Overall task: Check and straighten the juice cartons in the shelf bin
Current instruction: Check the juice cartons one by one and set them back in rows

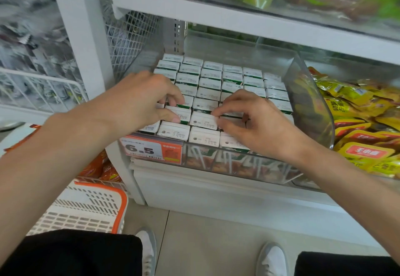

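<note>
A clear plastic shelf bin (307,93) holds several rows of small juice cartons (211,74), white tops up, packed upright side by side. My left hand (140,100) is over the bin's front left. Its thumb and curled fingers pinch a carton (184,111) in the second row. My right hand (255,122) is over the front right. Its fingertips and thumb pinch the right edge of a neighbouring carton (203,120), which sits slightly raised. The cartons under both palms are hidden.
An orange and white price tag (151,149) reading 6.5 hangs on the bin's front. Yellow snack packets (363,119) fill the bin to the right. A white and orange basket (86,206) stands on the floor at the left. A shelf edge (238,20) runs above.
</note>
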Motion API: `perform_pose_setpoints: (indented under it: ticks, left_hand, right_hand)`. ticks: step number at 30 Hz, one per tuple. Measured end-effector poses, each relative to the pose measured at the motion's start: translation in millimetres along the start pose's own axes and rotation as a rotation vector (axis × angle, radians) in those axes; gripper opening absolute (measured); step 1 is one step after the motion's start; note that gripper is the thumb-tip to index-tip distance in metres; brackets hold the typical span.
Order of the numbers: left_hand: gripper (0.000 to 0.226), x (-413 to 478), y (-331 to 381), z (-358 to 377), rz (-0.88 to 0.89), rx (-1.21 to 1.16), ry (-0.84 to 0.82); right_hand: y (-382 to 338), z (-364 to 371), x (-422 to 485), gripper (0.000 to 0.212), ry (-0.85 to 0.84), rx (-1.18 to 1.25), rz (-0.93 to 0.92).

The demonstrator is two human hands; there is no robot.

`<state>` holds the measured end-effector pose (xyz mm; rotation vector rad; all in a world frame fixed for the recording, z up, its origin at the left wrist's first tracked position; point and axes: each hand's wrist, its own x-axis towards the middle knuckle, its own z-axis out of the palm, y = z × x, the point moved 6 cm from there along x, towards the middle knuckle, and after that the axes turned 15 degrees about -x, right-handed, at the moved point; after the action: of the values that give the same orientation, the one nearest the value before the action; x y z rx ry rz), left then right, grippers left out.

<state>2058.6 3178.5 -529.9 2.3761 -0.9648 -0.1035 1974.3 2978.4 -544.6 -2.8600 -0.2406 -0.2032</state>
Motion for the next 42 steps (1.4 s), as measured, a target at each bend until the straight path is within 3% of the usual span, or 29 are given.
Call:
perform_pose_setpoints:
  ticks: [7,18,26,30,37,42]
  left_hand:
    - [0.041,8,6,4,0.059,0.087,-0.063]
    - [0.036,12,-7,11,0.129,0.139,-0.186]
    - [0.042,2,-1,10,0.196,0.221,-0.155]
    - [0.061,-4,9,2,0.203,0.128,-0.06]
    - [0.034,-15,43,-19,0.304,-0.114,0.229]
    - [0.026,-8,58,-7,0.216,-0.483,0.262]
  right_hand:
    - [-11,-1,-1,0.023,0.015,-0.018,-0.088]
    - [-12,2,1,0.023,0.008,-0.004,-0.031]
    - [-10,4,0,0.021,0.004,-0.003,-0.034]
    - [-7,4,0,0.026,0.039,0.079,0.029]
    - [-14,-5,0,0.052,0.121,0.421,0.093]
    - [-15,-16,-4,0.039,0.202,0.624,0.084]
